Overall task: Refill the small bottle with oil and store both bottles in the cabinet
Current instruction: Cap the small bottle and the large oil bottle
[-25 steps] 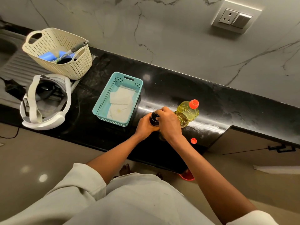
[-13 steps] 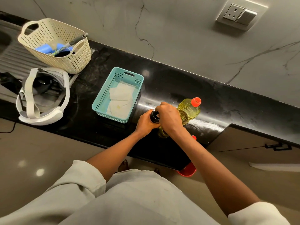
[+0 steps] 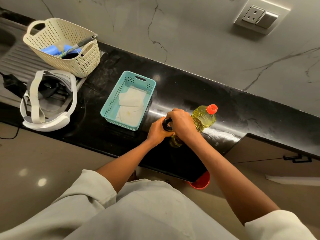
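The small bottle [image 3: 170, 134] stands near the front edge of the counter [image 3: 242, 108], toward its right end, just in front of the big bottle [image 3: 204, 117]. The big bottle stands upright with its red cap [image 3: 212, 109] on. Whether the 2 bottles touch cannot be told.

Hand state:
- Left hand [image 3: 156, 131]: wrapped around the small bottle's body, holding it down on the counter.
- Right hand [image 3: 181, 122]: closed over the small bottle's black top [image 3: 167, 122].

The step in hand is judged to be turning the black top. Whether it is being tightened or loosened cannot be told from the view.

Procedure:
1. Keep the left hand firm and low on the body so the bottle does not spin or tip.
2. Turn with the right fingers only, keeping the top square to the neck to avoid cross-threading.
3. Keep the base flat on the counter. The bottle sits close to the front edge, so do not push it toward that edge.
4. Keep the right wrist off the big bottle behind it, which could be knocked over.

Oily glass is likely slippery. Tissue lies in the teal tray [image 3: 110, 108] to the left if a wipe is needed. The cabinet door [image 3: 270, 153] is at the counter's right end.
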Tool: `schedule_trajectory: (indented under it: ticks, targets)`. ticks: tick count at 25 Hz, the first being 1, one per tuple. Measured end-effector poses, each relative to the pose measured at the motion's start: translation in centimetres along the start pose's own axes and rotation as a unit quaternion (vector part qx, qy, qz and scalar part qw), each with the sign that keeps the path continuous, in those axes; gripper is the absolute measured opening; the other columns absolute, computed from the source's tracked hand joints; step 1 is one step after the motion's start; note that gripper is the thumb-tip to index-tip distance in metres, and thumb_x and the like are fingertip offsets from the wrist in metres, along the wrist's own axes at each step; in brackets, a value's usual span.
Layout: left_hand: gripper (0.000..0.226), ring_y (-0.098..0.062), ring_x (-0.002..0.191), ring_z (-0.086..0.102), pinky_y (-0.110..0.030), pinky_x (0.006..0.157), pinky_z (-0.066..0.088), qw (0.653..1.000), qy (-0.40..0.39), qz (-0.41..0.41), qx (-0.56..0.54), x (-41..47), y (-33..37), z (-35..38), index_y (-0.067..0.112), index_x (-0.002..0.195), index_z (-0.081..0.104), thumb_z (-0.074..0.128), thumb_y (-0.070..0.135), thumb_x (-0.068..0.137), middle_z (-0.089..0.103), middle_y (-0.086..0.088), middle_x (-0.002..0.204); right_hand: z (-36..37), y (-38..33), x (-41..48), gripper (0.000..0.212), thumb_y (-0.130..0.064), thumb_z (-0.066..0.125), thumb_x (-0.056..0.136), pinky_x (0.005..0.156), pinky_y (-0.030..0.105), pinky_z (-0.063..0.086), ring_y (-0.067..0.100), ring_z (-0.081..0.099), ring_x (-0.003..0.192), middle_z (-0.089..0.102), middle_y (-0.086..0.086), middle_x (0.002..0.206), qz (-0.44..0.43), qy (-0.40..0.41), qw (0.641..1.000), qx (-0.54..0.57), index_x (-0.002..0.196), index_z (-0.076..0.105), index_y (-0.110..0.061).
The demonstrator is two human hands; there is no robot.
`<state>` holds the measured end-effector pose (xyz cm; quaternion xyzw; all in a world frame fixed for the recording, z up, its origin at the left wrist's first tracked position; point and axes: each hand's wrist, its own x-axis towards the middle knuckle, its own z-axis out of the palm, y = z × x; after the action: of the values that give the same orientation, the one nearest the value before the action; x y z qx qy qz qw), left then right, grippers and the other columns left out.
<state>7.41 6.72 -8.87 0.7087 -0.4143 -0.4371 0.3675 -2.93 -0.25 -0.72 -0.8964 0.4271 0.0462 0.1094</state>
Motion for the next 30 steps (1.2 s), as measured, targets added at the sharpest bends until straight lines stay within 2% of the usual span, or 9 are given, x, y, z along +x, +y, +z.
schedule_trajectory:
  ticks: [5, 8, 10, 12, 15, 18, 20, 26, 30]
  targets:
    - [0.057, -0.026, 0.116, 0.075, -0.048, 0.102, 0.058, 1.000, -0.003, -0.002, 0.003, 0.2, 0.0, 0.1, 0.009, 0.131, 0.068, 0.092, 0.007, 0.079, 0.080, -0.010, 0.119, 0.2, 0.1, -0.3, 0.026, -0.006, 0.077, 0.090, 0.081, 0.043, 0.060, 0.032, 0.067, 0.099, 0.067, 0.008, 0.109, 0.023, 0.000, 0.999, 0.034, 0.115, 0.075, -0.012]
    - [0.059, -0.028, 0.117, 0.074, -0.053, 0.102, 0.058, 1.000, -0.008, 0.000, -0.009, 0.2, -0.3, 0.2, 0.008, 0.133, 0.067, 0.091, 0.006, 0.080, 0.079, -0.011, 0.121, 0.3, 0.1, -0.6, 0.049, -0.005, 0.073, 0.090, 0.089, 0.047, 0.058, 0.035, 0.063, 0.117, 0.065, 0.011, 0.127, 0.050, -0.005, 0.996, 0.067, 0.137, 0.059, -0.011]
    - [0.072, -0.024, 0.124, 0.071, -0.051, 0.108, 0.056, 0.999, -0.020, 0.006, -0.026, 0.0, -0.3, 0.3, 0.011, 0.146, 0.059, 0.091, 0.008, 0.082, 0.075, -0.009, 0.131, 0.8, 0.0, -2.1, 0.064, -0.006, 0.073, 0.090, 0.095, 0.048, 0.058, 0.034, 0.062, 0.123, 0.063, 0.012, 0.136, 0.062, 0.035, 0.990, 0.120, 0.148, 0.049, -0.012]
    - [0.094, -0.023, 0.138, 0.062, -0.047, 0.117, 0.051, 0.999, -0.020, 0.004, -0.026, -0.6, -0.8, 0.4, 0.012, 0.160, 0.044, 0.094, 0.011, 0.080, 0.066, -0.010, 0.147, 2.4, -0.1, -5.2, 0.064, -0.009, 0.073, 0.091, 0.095, 0.046, 0.059, 0.029, 0.066, 0.120, 0.064, 0.008, 0.136, 0.071, 0.122, 0.973, 0.181, 0.150, 0.049, -0.014]
    - [0.117, -0.029, 0.155, 0.040, -0.046, 0.129, 0.036, 0.997, 0.068, -0.031, 0.027, -3.3, -3.0, 1.6, 0.007, 0.165, 0.032, 0.101, 0.014, 0.071, 0.042, -0.015, 0.163, 5.8, 1.8, -11.1, 0.057, -0.012, 0.073, 0.095, 0.092, 0.038, 0.064, 0.015, 0.069, 0.109, 0.066, 0.000, 0.133, 0.120, 0.186, 0.939, 0.262, 0.148, 0.051, -0.021]
    - [0.123, -0.026, 0.152, 0.039, -0.043, 0.127, 0.037, 0.992, 0.116, -0.051, 0.001, -6.6, -4.8, 3.3, 0.010, 0.165, 0.029, 0.103, 0.019, 0.067, 0.036, -0.013, 0.161, 8.6, 3.6, -14.2, 0.073, -0.018, 0.082, 0.092, 0.091, 0.035, 0.064, 0.007, 0.069, 0.103, 0.064, -0.004, 0.136, 0.241, 0.139, 0.891, 0.359, 0.156, 0.048, -0.022]
    - [0.128, -0.023, 0.153, 0.038, -0.041, 0.126, 0.038, 0.989, 0.122, -0.080, -0.038, -6.8, -4.0, 4.1, 0.014, 0.169, 0.022, 0.102, 0.016, 0.069, 0.031, -0.010, 0.167, 9.5, 2.7, -14.1, 0.086, -0.022, 0.086, 0.089, 0.092, 0.033, 0.063, 0.007, 0.069, 0.104, 0.058, -0.007, 0.144, 0.245, 0.092, 0.873, 0.412, 0.162, 0.041, -0.023]
    - [0.108, -0.026, 0.155, 0.043, -0.046, 0.128, 0.039, 0.996, 0.069, -0.046, -0.045, -3.6, -1.7, 2.0, 0.012, 0.167, 0.031, 0.095, 0.010, 0.080, 0.045, -0.010, 0.167, 5.9, 1.4, -9.5, 0.058, -0.018, 0.075, 0.096, 0.097, 0.032, 0.062, 0.019, 0.064, 0.127, 0.060, 0.002, 0.144, 0.036, 0.221, 0.947, 0.232, 0.151, 0.055, -0.013]
    - [0.078, -0.021, 0.138, 0.063, -0.044, 0.115, 0.054, 0.999, 0.031, 0.024, -0.008, -2.2, 0.1, 1.3, 0.011, 0.157, 0.048, 0.085, 0.008, 0.089, 0.063, -0.007, 0.150, 3.7, -0.1, -5.9, 0.059, -0.018, 0.077, 0.093, 0.079, 0.043, 0.064, 0.026, 0.063, 0.121, 0.060, 0.003, 0.139, 0.007, 0.155, 0.974, 0.167, 0.148, 0.056, -0.015]
